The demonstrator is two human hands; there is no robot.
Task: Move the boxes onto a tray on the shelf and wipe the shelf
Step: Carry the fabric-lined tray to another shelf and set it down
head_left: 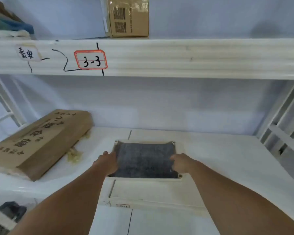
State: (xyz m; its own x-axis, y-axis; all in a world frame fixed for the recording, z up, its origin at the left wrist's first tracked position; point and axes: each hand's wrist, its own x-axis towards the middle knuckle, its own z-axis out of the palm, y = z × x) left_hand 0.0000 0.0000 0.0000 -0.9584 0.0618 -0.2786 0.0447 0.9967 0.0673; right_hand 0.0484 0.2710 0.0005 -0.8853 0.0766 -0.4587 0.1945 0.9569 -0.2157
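Head view: left hand (109,162) and right hand (181,162) each clamp their grip on the tray (143,178) sides, probably to seat it flat on the shelf (219,158). The flat box (39,141) waits left of the tray, and a second box (128,16) sits above and beyond it.

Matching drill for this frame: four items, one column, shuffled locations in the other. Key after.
Column 1
1. tray
2. flat cardboard box
3. small cardboard box
4. 3-3 label

Column 2
a. on the upper shelf level
b. stuck on the front of the shelf beam
c. middle of the lower shelf, between the left hand and the right hand
d. left part of the lower shelf

Pairs: 1-c, 2-d, 3-a, 4-b
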